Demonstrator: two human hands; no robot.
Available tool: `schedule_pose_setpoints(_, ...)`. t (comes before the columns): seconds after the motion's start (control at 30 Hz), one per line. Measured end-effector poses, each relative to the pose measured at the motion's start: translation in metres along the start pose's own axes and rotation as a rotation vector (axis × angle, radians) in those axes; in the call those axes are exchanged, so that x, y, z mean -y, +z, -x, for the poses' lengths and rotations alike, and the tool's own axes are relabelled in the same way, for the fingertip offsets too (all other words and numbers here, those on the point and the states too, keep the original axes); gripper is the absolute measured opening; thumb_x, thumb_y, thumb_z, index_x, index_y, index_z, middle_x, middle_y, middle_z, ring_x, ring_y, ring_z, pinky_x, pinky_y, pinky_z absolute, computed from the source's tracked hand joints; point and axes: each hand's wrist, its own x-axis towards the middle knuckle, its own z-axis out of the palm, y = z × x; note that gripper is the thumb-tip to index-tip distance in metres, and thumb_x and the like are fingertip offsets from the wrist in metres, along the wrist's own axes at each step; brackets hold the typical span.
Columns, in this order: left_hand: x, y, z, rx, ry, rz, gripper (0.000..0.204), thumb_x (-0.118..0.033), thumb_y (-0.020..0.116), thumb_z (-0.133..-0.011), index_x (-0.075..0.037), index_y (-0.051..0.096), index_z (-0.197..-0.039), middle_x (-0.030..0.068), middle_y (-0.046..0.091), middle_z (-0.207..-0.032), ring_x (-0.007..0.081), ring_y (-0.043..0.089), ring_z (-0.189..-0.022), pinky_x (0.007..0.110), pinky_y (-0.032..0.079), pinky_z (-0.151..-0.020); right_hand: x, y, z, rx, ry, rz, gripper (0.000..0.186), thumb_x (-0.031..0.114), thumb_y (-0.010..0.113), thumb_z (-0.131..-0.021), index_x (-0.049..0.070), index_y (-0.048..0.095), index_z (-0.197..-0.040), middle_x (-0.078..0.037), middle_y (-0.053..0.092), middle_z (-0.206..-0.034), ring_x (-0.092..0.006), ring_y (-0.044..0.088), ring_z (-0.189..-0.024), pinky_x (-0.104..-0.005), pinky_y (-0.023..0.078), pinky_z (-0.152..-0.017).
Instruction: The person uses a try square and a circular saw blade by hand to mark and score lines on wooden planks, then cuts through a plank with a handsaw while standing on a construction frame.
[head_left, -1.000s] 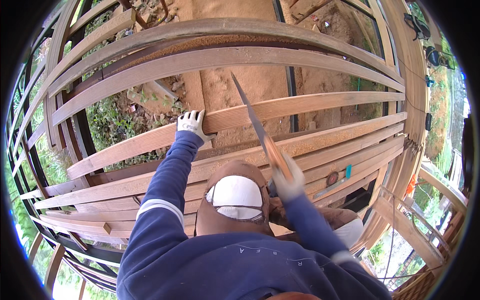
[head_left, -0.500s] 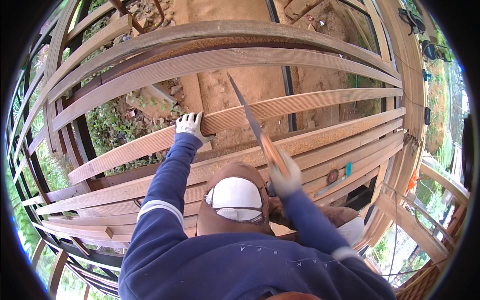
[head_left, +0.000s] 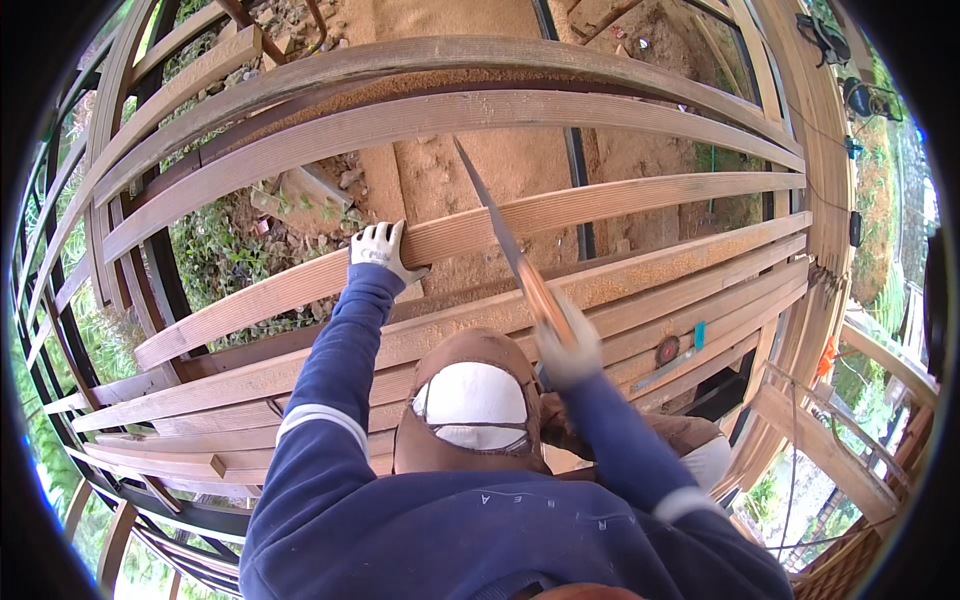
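My left hand [head_left: 382,252], in a white and grey work glove, wraps its fingers over a grooved wooden board [head_left: 620,193] that spans from left to right in front of me. To its right, my gloved right hand [head_left: 572,350] holds a handsaw [head_left: 545,305] by its orange-brown wooden handle. The saw's tapering dark blade points away and slightly left, crossing that same board, its tip near the board beyond. Motion blurs the right hand a little. Whether the teeth have entered the wood cannot be made out.
More boards [head_left: 440,108] run parallel, with gaps showing sandy soil, rubble and plants below. Dark metal beams [head_left: 566,130] cross underneath. Close to my knee, a round dark red disc [head_left: 667,350] and a teal object [head_left: 699,335] lie on the nearer boards. Cables and black devices [head_left: 866,98] sit at the right.
The saw and right hand have shifted slightly away from me along the blade's line. My left hand stays at the same spot on the board.
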Motion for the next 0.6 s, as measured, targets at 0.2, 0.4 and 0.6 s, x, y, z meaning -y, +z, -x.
schedule_pose_setpoints(0.2, 0.008, 0.002, 0.002, -0.062, 0.002, 0.033, 0.094, -0.063, 0.081, -0.064, -0.012, 0.054, -0.138, 0.0113, 0.059, -0.128, 0.0295, 0.055, -0.123, 0.049, 0.04, -0.104, 0.021, -0.003, -0.005, 0.006, -0.043, -0.096, 0.049, 0.009, 0.067, -0.083, -0.003, 0.06, -0.131, -0.021, 0.071, -0.109, -0.0259, 0.071, -0.1, -0.0347, 0.054, -0.087)
schedule_pose_setpoints(0.4, 0.006, -0.003, 0.004, -0.055, -0.008, -0.017, 0.094, -0.063, 0.08, -0.065, -0.011, 0.053, -0.139, 0.0111, 0.06, -0.126, 0.0305, 0.055, -0.121, 0.049, 0.04, -0.104, 0.037, -0.086, 0.113, 0.108, -0.187, -0.005, 0.057, 0.003, 0.063, -0.083, -0.004, 0.053, -0.138, -0.02, 0.071, -0.113, -0.0256, 0.072, -0.099, -0.0352, 0.055, -0.088)
schedule_pose_setpoints(0.6, -0.004, 0.0, -0.007, -0.106, 0.044, 0.001, 0.093, -0.062, 0.08, -0.065, -0.01, 0.054, -0.138, 0.0121, 0.06, -0.126, 0.0313, 0.054, -0.122, 0.049, 0.041, -0.103, -0.003, 0.034, -0.063, -0.058, -0.128, -0.163, 0.041, 0.012, 0.068, -0.084, -0.004, 0.063, -0.122, -0.02, 0.07, -0.1, -0.0272, 0.069, -0.092, -0.0342, 0.054, -0.082)
